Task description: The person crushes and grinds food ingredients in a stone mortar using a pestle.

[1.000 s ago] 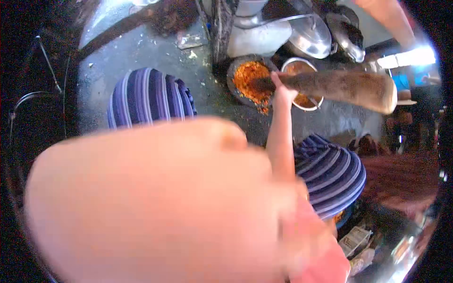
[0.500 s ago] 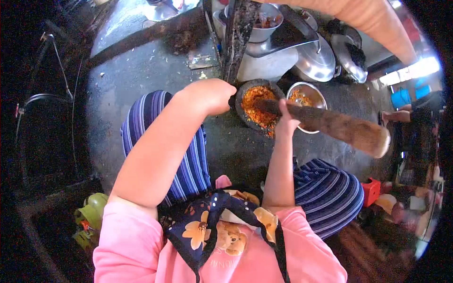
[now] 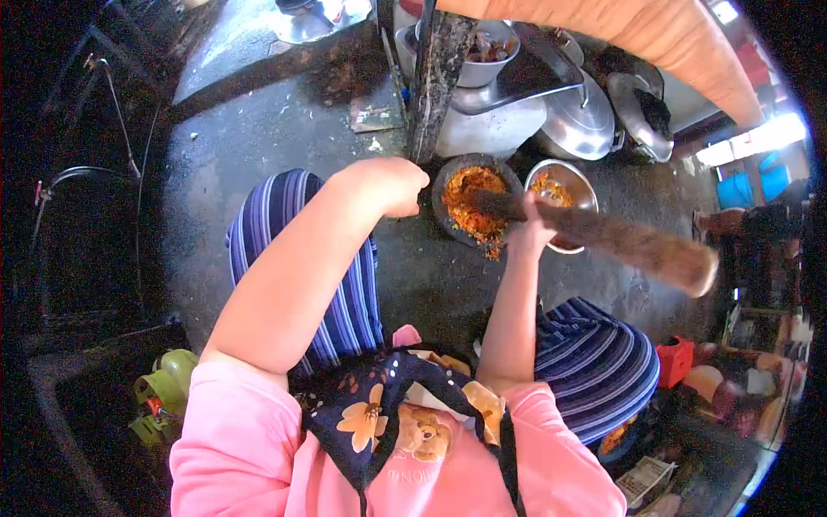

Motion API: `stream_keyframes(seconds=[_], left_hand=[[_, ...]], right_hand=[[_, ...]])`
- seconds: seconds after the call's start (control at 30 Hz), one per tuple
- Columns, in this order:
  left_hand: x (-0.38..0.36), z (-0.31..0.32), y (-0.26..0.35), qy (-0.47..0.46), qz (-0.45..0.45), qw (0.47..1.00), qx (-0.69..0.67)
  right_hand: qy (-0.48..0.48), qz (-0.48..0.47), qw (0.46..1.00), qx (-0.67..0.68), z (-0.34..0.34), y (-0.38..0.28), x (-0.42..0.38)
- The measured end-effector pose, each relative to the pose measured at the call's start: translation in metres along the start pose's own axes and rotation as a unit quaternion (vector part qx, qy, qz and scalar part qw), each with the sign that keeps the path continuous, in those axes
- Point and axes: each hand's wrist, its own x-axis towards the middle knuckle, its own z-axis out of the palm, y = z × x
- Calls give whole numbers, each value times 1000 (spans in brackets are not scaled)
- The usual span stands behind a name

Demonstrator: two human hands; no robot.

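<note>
A dark stone mortar (image 3: 444, 215) stands on the floor between my knees, holding a coarse orange-red mash (image 3: 474, 185). Some bits of mash lie on its near rim. My right hand (image 3: 530, 228) is wrapped round a long, thick wooden pestle (image 3: 620, 246). The pestle slants down to the left, its dark lower end in the mash and its pale upper end out to the right. At the mortar's left rim, my left hand (image 3: 392, 185) is closed, its fingertips mostly hidden. A metal bowl (image 3: 590, 194) with more orange mash sits right of the mortar, partly behind the pestle.
A dark post (image 3: 435, 95) rises just beyond the mortar. Behind it are a bowl of dark pieces (image 3: 491, 56), a large metal lid (image 3: 577, 116) and other pans. A wooden piece (image 3: 680, 43) arches overhead at right. A red stool (image 3: 674, 362) stands beyond my right knee.
The pestle's upper end has swung slightly down and right, with my right hand moving along. My left hand stays by the mortar rim. The whole view has shifted a little.
</note>
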Motion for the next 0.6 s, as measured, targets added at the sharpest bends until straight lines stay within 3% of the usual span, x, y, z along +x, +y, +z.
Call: stream_keyframes(seconds=[0.07,0.2,0.3,0.33,0.37,0.4,0.47,0.53,0.6], left_hand=[[3,-3,0,-1,-3,1000,15],[8,-1,-4,-7,-1,1000,-3],[10,-3,-1,-3,6,1000,17],[13,-1,0,-2,8,1000,15],[15,0,0,0,10,1000,13],[18,1,0,2,10,1000,14],[21,6,-2,-19,12,1000,8],[16,1,3,-29,4,999,18],[16,2,2,-40,-4,999,23]], right_hand=[[20,-92,995,23,33,-59,1],[-81,-67,994,-3,42,-145,13],[-29,-74,994,-68,25,-94,23],[16,-72,996,-58,6,-29,36],[12,13,999,-49,7,-8,10],[-4,16,1000,-14,-16,22,15],[17,40,999,-5,-6,-9,0],[54,-69,996,14,7,-32,12],[-17,-38,999,19,25,-105,12]])
